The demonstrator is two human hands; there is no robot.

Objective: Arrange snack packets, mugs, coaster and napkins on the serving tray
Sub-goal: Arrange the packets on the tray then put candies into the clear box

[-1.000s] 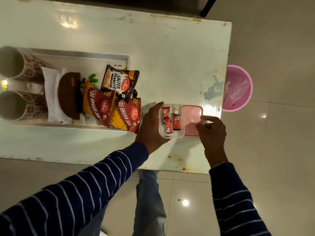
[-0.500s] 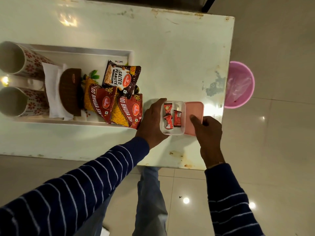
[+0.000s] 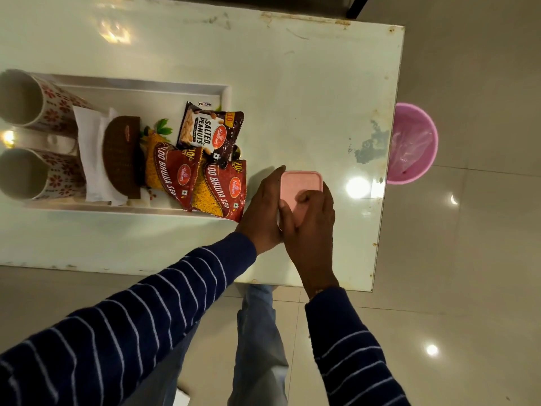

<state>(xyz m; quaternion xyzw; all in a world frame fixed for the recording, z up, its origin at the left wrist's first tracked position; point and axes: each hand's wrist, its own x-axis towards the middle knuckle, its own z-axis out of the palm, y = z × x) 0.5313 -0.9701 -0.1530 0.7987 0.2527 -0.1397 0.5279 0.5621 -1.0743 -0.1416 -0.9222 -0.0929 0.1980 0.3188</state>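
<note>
A white serving tray (image 3: 140, 83) lies on the table's left part. In it stand two floral mugs (image 3: 35, 104) (image 3: 32, 174), white napkins (image 3: 90, 153), a brown coaster (image 3: 120, 156), a salted peanuts packet (image 3: 209, 130) and two red bhujia sev packets (image 3: 175, 174) (image 3: 219, 191). Right of the tray sits a small box, now covered by its pink lid (image 3: 301, 183). My left hand (image 3: 263, 206) grips the box's left side. My right hand (image 3: 310, 218) presses down on the lid. The box's contents are hidden.
The white table (image 3: 292, 83) has stained, chipped edges; its right edge lies just beyond the box. A pink bin (image 3: 412, 142) with a plastic liner stands on the tiled floor to the right. My legs are below the table's near edge.
My right hand picked up the pink lid from beside the open box and set it on top. The small red sachets inside are now covered. My left hand stayed on the box.
</note>
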